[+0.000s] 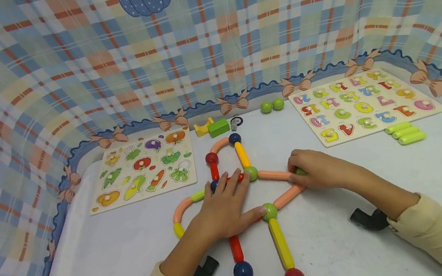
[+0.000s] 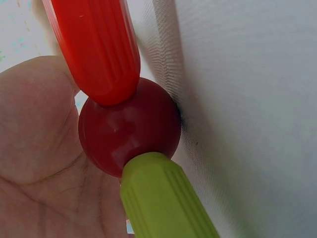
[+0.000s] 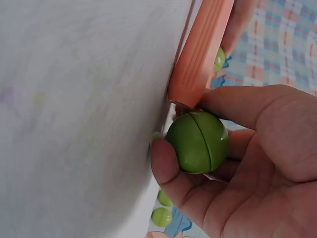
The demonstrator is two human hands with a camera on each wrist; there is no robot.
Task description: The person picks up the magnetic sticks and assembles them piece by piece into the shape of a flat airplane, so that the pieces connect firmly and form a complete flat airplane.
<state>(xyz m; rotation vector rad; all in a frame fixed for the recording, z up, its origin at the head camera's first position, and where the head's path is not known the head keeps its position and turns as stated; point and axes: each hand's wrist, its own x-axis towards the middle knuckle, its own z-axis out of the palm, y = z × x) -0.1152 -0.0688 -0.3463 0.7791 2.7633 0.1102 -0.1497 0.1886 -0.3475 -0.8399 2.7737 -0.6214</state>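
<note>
Balls and sticks are joined in a looped figure lying on the white cloth. My right hand [image 1: 318,169] curls its fingers round a green ball [image 3: 198,144] at the figure's right corner, where two salmon sticks [image 1: 273,176] meet. Laid across the middle of the figure, my left hand [image 1: 223,212] has its fingers spread, with the thumb touching another green ball [image 1: 270,211]. Below its palm, the left wrist view shows a dark red ball [image 2: 131,129] between a red stick [image 2: 99,49] and a yellow-green stick [image 2: 166,198]. The left palm hides part of the figure's centre.
At the back left lies a vegetable puzzle board [image 1: 145,171]; a number puzzle board [image 1: 363,105] is at the back right. Green and yellow blocks [image 1: 219,128], two loose green balls [image 1: 272,105] and several green sticks [image 1: 406,133] lie nearby. A checked curtain [image 1: 208,41] encloses the back and sides.
</note>
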